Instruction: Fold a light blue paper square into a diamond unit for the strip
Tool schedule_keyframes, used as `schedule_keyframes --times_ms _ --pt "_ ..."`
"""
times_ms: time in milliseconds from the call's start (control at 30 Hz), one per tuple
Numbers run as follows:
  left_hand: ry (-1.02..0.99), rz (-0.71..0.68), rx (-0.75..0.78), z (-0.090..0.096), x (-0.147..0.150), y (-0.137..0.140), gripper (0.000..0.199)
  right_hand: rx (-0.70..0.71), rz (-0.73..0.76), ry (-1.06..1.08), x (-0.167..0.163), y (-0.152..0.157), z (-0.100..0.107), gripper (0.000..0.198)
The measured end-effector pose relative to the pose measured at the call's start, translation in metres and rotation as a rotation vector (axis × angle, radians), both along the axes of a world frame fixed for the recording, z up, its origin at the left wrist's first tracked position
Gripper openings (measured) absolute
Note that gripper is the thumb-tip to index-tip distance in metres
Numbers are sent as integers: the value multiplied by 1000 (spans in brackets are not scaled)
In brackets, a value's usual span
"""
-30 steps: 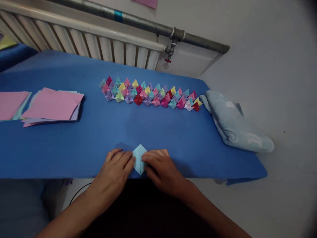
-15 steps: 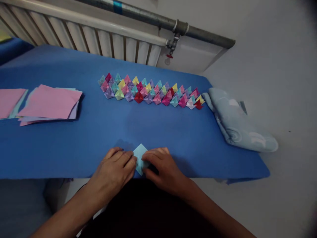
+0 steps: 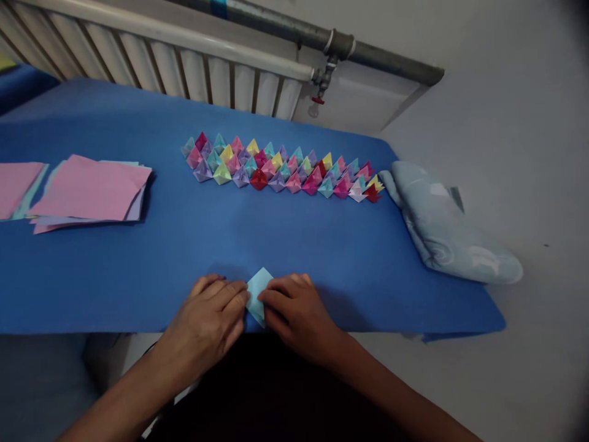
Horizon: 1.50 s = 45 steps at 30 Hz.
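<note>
one long, blue, cloth-covered table [image 3: 221,233] spans the view, cut off at the left. behind it stands a cream, ribbed metal radiator [image 3: 194,80], cropped at the upper left, its foot hidden by the tabletop; above runs a round grey metal pipe [image 3: 285,26], leaving the frame at the top. a folded, pale blue-grey patterned blanket [image 3: 451,227] lies at the right end, reaching past the table's edge.

close rows of small, pointed, multicoloured folded-paper shapes [image 3: 258,179] line the far side, overlapping so that the back ones are partly hidden and hard to count. at left sits a loose, pink-topped stack of rectangular paper sheets [image 3: 94,190], most lower sheets covered; beside it, a second pink-topped stack [image 3: 18,187] is cut off by the frame.

at the front, a person's left hand [image 3: 209,313], fingers bent and together, and right hand [image 3: 299,312], fingers curled inward, flank a light-blue, diamond-shaped piece of folded paper [image 3: 259,284]. fingertips touch and cover both its side corners; whether they pinch or merely press cannot be told.

the diamond's lower point lies just beside the table's near edge. blue cloth stretches broadly from its upper point to the rows, and outward from either hand.
</note>
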<state>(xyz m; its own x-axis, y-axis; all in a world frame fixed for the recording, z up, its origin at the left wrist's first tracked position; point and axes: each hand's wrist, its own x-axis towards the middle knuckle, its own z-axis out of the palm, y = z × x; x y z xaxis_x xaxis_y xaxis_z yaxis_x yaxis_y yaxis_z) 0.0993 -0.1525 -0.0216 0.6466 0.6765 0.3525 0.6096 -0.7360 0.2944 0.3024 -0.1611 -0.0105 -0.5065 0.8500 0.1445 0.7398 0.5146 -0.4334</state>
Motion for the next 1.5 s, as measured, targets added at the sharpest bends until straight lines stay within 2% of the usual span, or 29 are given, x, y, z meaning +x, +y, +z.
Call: schedule_keyframes --times_ms 533,700,1000,1333,1500 --pt "-118 109 -78 -10 -4 6 13 -33 -108 61 -6 3 -6 9" --pt "-107 170 -88 -11 -1 6 16 -21 -169 36 -9 3 -5 10" --pt "-87 237 -117 -7 6 7 21 -19 -230 157 -11 4 -7 8" --pt "-23 307 -174 -3 13 8 22 -45 -229 131 -12 5 -8 7" --pt "2 322 -174 -2 13 9 21 -41 -198 100 -12 4 -7 14"
